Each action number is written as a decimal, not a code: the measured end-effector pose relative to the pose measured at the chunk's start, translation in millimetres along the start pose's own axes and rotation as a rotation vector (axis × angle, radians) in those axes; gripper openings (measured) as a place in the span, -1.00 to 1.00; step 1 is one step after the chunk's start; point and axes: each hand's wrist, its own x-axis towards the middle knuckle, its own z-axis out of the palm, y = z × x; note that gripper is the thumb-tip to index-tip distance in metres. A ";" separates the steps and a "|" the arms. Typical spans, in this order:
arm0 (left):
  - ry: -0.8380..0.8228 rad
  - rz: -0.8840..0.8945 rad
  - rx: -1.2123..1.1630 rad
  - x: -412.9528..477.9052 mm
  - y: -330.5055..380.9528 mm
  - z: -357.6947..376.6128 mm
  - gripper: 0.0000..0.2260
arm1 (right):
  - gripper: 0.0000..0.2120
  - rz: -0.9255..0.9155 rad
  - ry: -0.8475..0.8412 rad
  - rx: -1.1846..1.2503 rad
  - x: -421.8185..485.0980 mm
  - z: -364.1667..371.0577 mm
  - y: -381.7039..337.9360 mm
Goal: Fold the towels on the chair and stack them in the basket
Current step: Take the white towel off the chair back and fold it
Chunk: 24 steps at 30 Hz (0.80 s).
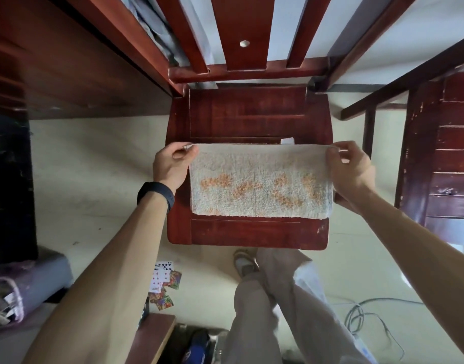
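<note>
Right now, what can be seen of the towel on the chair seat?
The towel is white terry cloth with a faded orange pattern across its middle. It lies flat as a wide rectangle on the red-brown wooden chair seat, apparently folded, layered edges showing at its right end. The left hand pinches its far left corner, the right hand its far right corner.

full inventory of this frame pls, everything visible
towel: 1, white with orange marks, flat on the chair seat
chair: 1, red-brown wood, centre
playing cards: several, mixed colours, floor below the chair's left corner
cable: 1, grey, floor at lower right
container: 1, lilac, lower left edge, contents unclear
wristband: 1, black, left wrist
legs: beige trousers, bottom centre
left hand: pinches the towel's far left corner
right hand: pinches the towel's far right corner
</note>
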 end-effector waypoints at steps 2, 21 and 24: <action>0.034 0.038 0.073 2.5 -2.8 2.3 -0.85 | -0.76 -0.010 0.006 -0.006 1.7 4.8 -1.1; 0.005 0.539 0.930 -65.1 -33.4 77.3 -0.36 | -0.41 -0.581 -0.070 -0.728 -47.6 73.6 6.5; 0.000 0.480 0.967 -47.7 -43.7 76.9 -0.37 | -0.39 -0.453 -0.041 -0.707 -14.4 65.5 13.8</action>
